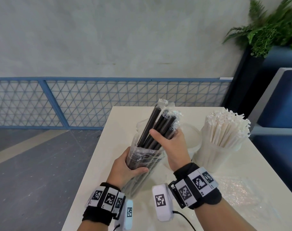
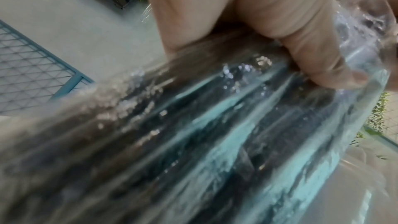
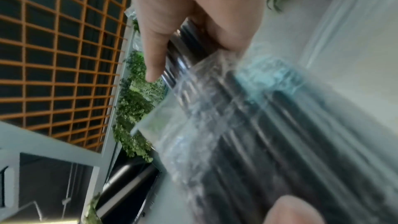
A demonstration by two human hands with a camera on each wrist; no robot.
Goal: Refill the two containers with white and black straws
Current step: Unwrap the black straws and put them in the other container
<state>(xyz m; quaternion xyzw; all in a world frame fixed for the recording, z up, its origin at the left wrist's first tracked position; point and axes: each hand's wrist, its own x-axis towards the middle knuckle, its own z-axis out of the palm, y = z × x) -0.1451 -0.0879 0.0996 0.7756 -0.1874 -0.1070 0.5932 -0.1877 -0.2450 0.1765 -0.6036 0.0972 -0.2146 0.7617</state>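
A bundle of black straws sticks up out of a clear plastic bag, held tilted over the white table. My left hand grips the lower part of the bag. My right hand is wrapped round the upper ends of the black straws above the bag's mouth. A translucent container packed with white paper-wrapped straws stands at the right. Behind my right hand sits a second translucent container; I cannot make out its contents.
An empty crinkled plastic wrapper lies on the table near my right wrist. A blue mesh fence runs behind the table. A blue seat and a fern planter stand at the right.
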